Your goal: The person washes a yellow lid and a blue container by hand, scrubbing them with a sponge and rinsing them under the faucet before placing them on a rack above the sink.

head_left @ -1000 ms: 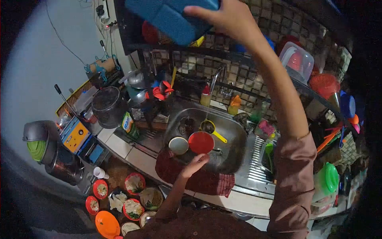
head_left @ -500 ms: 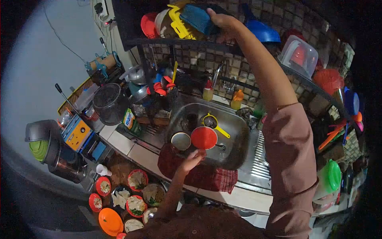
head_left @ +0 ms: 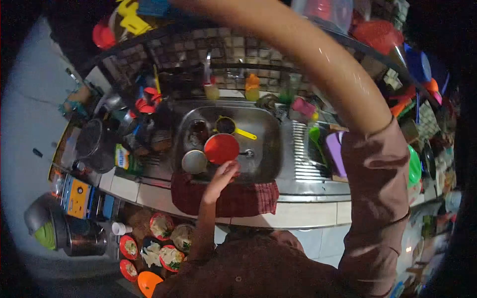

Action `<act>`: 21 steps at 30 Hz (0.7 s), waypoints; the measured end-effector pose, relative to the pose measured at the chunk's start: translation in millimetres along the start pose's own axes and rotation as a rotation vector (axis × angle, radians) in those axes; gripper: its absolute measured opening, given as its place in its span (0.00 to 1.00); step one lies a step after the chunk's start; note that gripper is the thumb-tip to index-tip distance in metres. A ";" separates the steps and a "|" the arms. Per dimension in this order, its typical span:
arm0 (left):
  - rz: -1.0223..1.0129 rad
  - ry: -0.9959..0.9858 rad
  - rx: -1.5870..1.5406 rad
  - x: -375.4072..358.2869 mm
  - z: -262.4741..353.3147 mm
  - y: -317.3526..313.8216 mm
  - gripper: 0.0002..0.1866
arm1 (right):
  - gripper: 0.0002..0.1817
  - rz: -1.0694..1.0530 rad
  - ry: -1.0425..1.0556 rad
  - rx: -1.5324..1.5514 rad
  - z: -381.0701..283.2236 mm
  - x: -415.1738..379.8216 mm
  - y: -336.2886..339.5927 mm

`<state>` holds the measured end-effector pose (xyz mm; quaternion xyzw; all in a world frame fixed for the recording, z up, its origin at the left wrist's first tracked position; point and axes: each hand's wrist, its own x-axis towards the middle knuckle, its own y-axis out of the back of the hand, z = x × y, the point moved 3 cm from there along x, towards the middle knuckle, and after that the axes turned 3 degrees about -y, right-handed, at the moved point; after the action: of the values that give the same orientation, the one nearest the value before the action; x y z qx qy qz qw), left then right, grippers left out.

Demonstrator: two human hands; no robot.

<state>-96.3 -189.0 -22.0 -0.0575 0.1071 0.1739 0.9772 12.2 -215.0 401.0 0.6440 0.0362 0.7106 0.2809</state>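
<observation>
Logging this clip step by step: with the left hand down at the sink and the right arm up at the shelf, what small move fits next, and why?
Probably the left hand closes on the red bowl. Its fingers already lie at the bowl's near rim in the sink, beside a metal cup. The right arm reaches up toward the shelf, its hand cut off by the frame, so the right hand's grip cannot be judged.

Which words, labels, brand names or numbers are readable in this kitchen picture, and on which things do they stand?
No text can be read.
Green and white packet left of the sink: print too blurred.
Orange and blue appliance on the counter: markings too small.
Bottles behind the sink: no legible label.
</observation>
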 end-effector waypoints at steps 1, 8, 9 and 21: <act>0.013 0.021 -0.006 2.0 -1.1 -2.8 0.20 | 0.11 -0.074 0.055 0.035 -4.8 -21.1 5.8; -0.080 0.058 0.042 3.3 -0.4 -17.0 0.27 | 0.10 -0.819 0.311 0.271 -4.5 -265.6 11.8; -0.088 0.062 0.038 0.3 0.7 -17.0 0.27 | 0.11 -1.016 0.344 0.213 7.5 -308.5 10.9; -0.028 0.050 0.014 -7.3 9.5 -9.4 0.24 | 0.22 -0.580 -0.877 -0.791 145.3 -467.2 134.7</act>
<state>-98.0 -198.8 -10.4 -0.0562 0.1318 0.1580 0.9770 106.5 -581.5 62.9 0.6864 -0.1734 0.2373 0.6652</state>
